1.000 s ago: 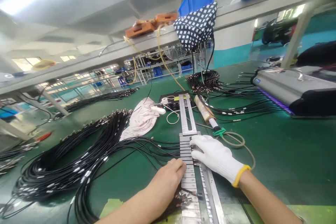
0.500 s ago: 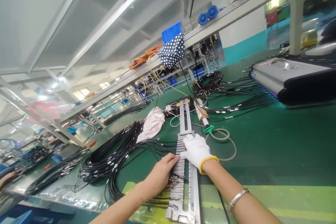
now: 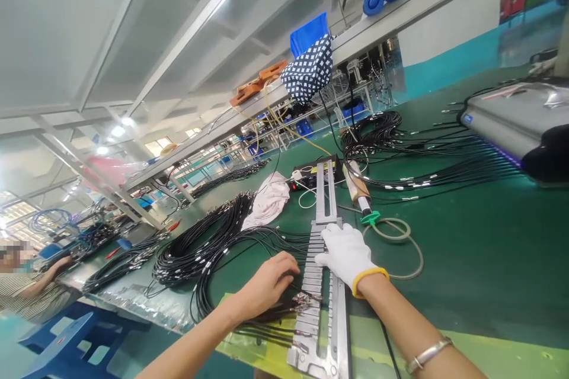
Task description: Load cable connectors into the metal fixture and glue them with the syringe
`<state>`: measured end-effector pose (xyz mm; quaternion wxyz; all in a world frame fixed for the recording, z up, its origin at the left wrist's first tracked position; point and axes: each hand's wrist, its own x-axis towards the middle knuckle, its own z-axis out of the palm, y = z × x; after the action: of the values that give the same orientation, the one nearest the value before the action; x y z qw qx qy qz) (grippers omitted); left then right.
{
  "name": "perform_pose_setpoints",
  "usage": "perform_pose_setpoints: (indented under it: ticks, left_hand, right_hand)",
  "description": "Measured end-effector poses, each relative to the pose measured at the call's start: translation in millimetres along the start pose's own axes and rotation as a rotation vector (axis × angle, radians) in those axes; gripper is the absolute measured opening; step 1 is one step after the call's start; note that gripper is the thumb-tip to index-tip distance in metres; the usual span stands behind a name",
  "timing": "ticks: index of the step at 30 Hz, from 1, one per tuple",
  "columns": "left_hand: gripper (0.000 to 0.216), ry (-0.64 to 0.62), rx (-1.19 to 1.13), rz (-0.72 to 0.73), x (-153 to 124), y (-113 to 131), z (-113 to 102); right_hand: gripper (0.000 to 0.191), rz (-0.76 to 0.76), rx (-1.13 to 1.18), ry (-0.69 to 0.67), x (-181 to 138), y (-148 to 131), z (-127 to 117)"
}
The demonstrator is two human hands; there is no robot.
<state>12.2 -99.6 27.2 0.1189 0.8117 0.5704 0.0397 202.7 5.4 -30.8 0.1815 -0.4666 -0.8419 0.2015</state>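
Note:
A long slotted metal fixture (image 3: 313,275) lies on the green table, pointing away from me. My right hand (image 3: 349,256), in a white glove with a yellow cuff, grips its upper right part, with fingers and thumb over the bar. Just left of the fixture hovers my bare left hand (image 3: 269,284), fingers bent and thumb apart, with nothing visible in it. Black cables (image 3: 262,235) run from the left into the fixture's slots. Below my left fingers, a cluster of small metal cable ends (image 3: 304,301) lies on the fixture.
A coiled bundle of black cables (image 3: 186,254) lies left, beside a pale cloth (image 3: 269,198). Behind the fixture are a black box (image 3: 306,174) and a wrapped tool with a green collar (image 3: 358,186). A silver machine (image 3: 511,118) stands right. A person (image 3: 33,290) sits far left near a blue stool (image 3: 73,343).
My left hand has come off the fixture's edge and moved slightly left, its fingers loosening. My right hand keeps its place on the fixture. The view has shifted left.

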Motion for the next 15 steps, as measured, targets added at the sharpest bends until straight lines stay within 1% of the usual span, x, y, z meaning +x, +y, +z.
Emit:
perform_pose_setpoints:
  ticks: [4, 6, 11, 15]
  left_hand:
    - [0.012, -0.050, -0.046, 0.031, -4.0, -8.9, 2.4]
    - [0.011, -0.041, -0.084, 0.047, -2.5, -12.1, 5.7]
    - [0.014, 0.068, -0.193, 0.069, 8.2, -23.1, 14.4]
    - [0.015, 0.177, -0.218, 0.135, 19.7, -36.7, 24.2]
  right_hand:
    - [0.037, 0.011, 0.013, -0.004, -1.8, 1.7, 0.6]
    - [0.034, 0.018, 0.020, 0.002, -4.7, 1.8, 0.1]
    - [0.031, 0.117, 0.068, 0.028, -8.8, 0.1, -5.9]
    - [0.031, 0.181, 0.110, 0.039, -7.3, 3.4, -9.0]
